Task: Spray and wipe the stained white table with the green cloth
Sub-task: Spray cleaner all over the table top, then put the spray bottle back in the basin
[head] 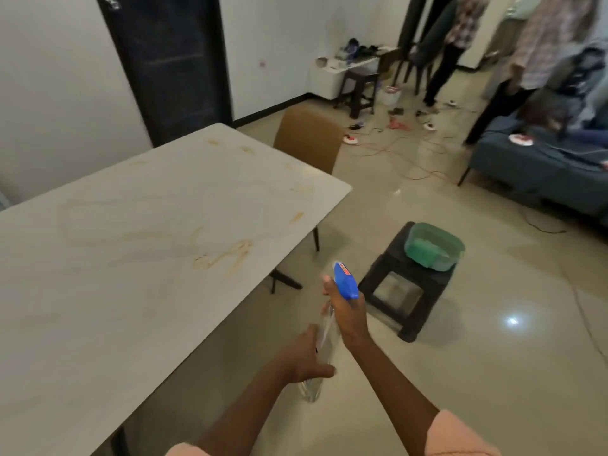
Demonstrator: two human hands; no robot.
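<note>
R hand grips neck of clear plastic spray bottle w/ blue trigger head, L hand wraps its body; beside stained white table

No text can be read; the red label on the blue spray head is blurred.

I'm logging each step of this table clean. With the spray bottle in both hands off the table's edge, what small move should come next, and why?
Probably swing the spray bottle left over the white table and aim its blue nozzle at the orange-brown stains. The right hand grips the neck, the left hand holds the body, yet the bottle is over the floor. The green cloth lies in a tub on the stool.
</note>
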